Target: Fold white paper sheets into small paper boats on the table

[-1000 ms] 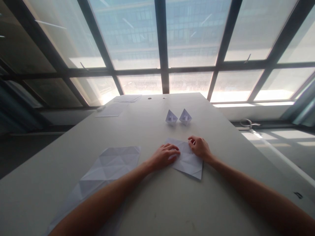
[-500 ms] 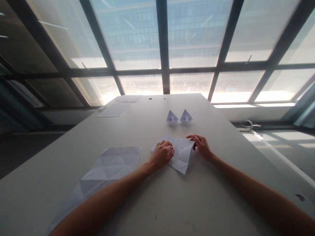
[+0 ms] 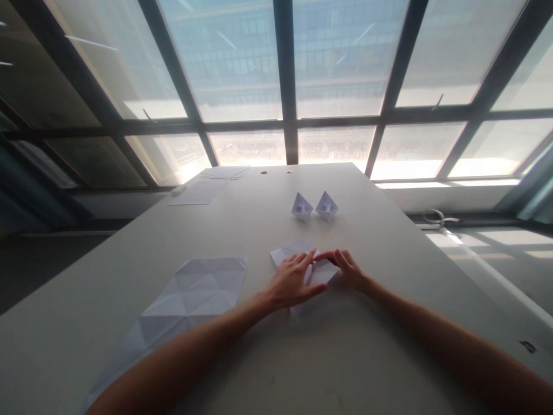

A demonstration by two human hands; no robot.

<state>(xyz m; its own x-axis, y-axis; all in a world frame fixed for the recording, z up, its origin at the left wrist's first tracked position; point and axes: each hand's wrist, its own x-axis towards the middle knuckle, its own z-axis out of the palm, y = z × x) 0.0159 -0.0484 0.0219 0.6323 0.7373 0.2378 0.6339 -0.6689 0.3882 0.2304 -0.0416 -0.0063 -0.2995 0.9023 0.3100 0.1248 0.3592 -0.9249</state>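
A white sheet of paper (image 3: 324,274), partly folded, lies on the table in front of me. My left hand (image 3: 295,280) rests on it with fingers stretched out and the thumb spread toward me. At the sheet's right side, my right hand (image 3: 348,270) has bent fingers closed on the paper, its index finger reaching left to the left fingertips. Parts of the folds are hidden under both hands. Just beyond stand two small folded paper boats (image 3: 302,207), side by side.
To the left lies a creased paper sheet (image 3: 190,294), partly under my left forearm. More flat white sheets (image 3: 199,193) lie at the far left of the white table (image 3: 259,230). Large windows rise behind it, and a cable (image 3: 438,219) is at the right.
The paper's right part has been folded over to the left. My right hand moved slightly left with it, and my left hand shifted right and spread out on the paper.
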